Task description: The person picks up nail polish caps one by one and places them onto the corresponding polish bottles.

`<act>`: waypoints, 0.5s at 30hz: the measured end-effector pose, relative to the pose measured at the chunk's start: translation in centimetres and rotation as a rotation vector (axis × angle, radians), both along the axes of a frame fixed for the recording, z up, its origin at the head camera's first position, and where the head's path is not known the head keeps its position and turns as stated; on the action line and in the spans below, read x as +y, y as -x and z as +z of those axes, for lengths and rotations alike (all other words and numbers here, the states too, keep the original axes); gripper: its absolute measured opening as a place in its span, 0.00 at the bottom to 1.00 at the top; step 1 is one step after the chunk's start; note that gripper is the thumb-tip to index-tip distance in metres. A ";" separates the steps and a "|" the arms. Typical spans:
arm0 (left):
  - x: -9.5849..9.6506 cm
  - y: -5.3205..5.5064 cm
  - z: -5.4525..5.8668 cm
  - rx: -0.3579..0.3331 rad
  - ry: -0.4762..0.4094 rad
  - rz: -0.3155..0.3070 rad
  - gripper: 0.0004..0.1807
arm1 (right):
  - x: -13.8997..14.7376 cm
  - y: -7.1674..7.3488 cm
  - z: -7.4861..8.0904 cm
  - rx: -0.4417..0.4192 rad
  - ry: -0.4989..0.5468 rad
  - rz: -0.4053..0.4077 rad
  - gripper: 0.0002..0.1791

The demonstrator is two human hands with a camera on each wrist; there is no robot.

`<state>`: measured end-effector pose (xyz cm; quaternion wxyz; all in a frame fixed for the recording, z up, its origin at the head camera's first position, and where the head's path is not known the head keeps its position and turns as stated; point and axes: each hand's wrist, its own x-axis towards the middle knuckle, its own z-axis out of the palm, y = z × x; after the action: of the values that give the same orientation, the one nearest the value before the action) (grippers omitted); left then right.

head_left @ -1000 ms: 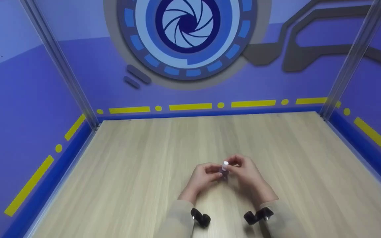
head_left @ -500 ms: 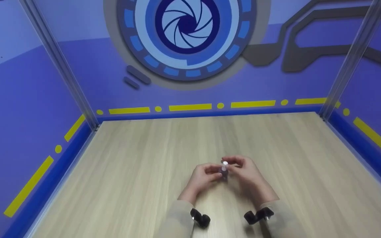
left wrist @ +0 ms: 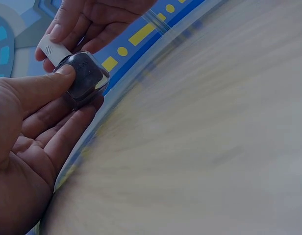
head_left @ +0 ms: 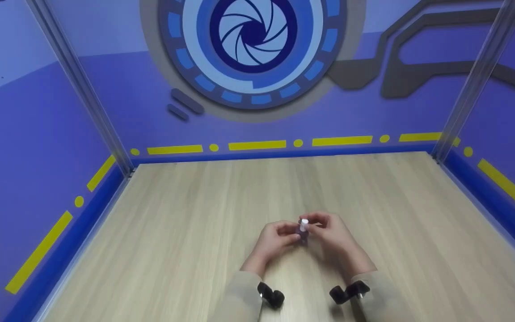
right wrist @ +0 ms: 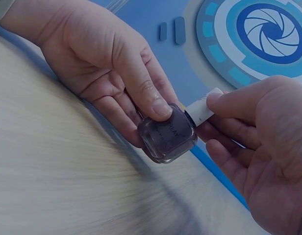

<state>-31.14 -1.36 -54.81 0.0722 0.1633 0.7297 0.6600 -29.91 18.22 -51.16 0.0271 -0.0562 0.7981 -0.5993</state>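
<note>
A small glass nail polish bottle with dark purple-grey contents and a white cap is held between both hands over the table. My left hand grips the glass body, its thumb on the lettered face and its fingers behind. The white cap is pinched between thumb and fingers of my right hand. In the left wrist view the bottle leans with its cap toward the upper left, right at the bottle's neck. Fingers hide part of the glass.
A light wood-grain table lies under the hands. Blue printed panels with yellow dashes wall it at the back and both sides, joined by clear corner posts. Black wrist mounts sit by both beige sleeves.
The right hand's fingers shift slightly around the white cap. The left hand and the bottle stay in nearly the same place.
</note>
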 end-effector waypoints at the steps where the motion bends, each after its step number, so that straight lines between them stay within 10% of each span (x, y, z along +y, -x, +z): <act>1: 0.0 0.0 0.0 0.000 0.001 0.000 0.14 | 0.0 0.0 0.0 -0.003 -0.002 -0.002 0.13; 15: 0.0 0.2 -0.2 0.005 -0.012 -0.011 0.15 | -0.1 0.2 -0.1 -0.012 -0.001 -0.037 0.09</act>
<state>-31.32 -1.40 -55.03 0.0731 0.1693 0.7251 0.6635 -30.11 18.09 -51.24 0.0209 -0.0379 0.7990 -0.5998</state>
